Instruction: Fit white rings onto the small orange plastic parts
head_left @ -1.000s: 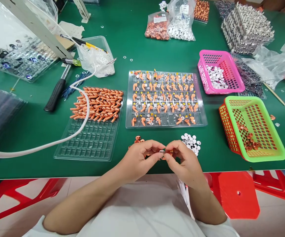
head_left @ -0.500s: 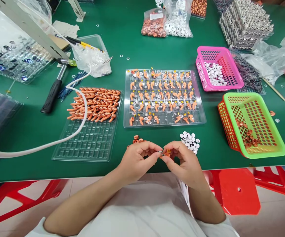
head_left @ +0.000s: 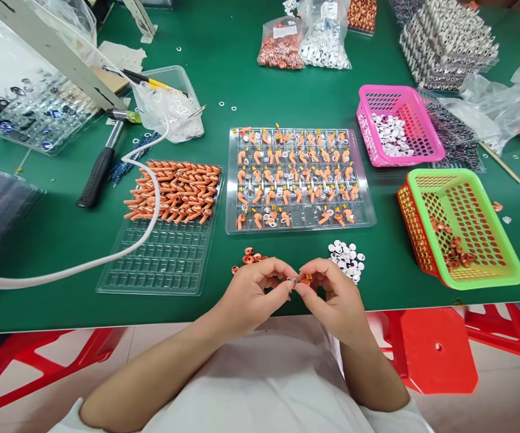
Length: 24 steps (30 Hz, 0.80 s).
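My left hand (head_left: 253,294) and my right hand (head_left: 334,294) meet fingertip to fingertip near the table's front edge. Between my left thumb and forefinger is a small silvery ring-like piece (head_left: 292,279). My right fingers pinch a small orange part with a yellow tab (head_left: 307,279); its exact kind is too small to tell. Behind my left hand lie several orange-brown cup-shaped pieces (head_left: 249,257). White discs (head_left: 347,260) lie in a loose pile beyond my right hand. Farther back, a clear compartment tray (head_left: 302,231) carries rows of curved orange parts with yellow tabs.
On the left are a clear tray (head_left: 151,282) with stacked orange parts, a white cable (head_left: 106,261) and a hammer (head_left: 97,174). A pink basket (head_left: 426,159) and a green basket (head_left: 503,282) stand on the right. Filled bags (head_left: 282,48) lie at the back.
The fingertips and the small pieces between them have shifted very slightly. Everything else stays as it was, apart from a slight change of camera view.
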Available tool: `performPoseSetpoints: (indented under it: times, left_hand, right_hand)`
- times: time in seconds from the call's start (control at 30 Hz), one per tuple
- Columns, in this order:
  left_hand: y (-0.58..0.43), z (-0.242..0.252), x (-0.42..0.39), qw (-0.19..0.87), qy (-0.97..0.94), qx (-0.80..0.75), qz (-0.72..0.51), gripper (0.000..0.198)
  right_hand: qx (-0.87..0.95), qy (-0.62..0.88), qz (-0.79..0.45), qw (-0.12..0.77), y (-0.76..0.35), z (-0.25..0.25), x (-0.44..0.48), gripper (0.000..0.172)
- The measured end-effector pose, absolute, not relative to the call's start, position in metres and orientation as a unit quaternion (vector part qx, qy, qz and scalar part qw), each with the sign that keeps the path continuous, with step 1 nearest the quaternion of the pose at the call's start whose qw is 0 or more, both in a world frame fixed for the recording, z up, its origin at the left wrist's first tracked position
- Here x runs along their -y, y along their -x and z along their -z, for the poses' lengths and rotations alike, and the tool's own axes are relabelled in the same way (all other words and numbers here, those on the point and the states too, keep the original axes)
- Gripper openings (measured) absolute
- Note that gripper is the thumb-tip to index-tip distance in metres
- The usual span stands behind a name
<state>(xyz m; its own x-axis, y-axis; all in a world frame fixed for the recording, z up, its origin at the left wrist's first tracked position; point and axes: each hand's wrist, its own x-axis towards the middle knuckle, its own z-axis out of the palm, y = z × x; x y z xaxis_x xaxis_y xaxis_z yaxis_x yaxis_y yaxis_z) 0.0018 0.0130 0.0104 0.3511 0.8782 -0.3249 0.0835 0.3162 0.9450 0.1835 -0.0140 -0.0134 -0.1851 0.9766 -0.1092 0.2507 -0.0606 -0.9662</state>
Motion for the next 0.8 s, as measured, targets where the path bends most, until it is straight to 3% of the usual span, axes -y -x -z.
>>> performPoseSetpoints:
  times: [0.37, 0.8]
  left_hand:
    - [-0.0013, -0.0056, -0.0117, 0.681, -0.437, -0.499, -0.310, 0.011]
    - [0.0015, -0.0077, -0.0095, 0.600, -0.508, -0.529, -0.319, 0.012]
  right_hand:
    - [0.593, 0.516, -0.505, 0.357, -0.1835, 0.0089, 0.0144, 0.014]
    - [0.615, 0.500, -0.493, 0.358, -0.1780, 0.0096, 0.0115, 0.014]
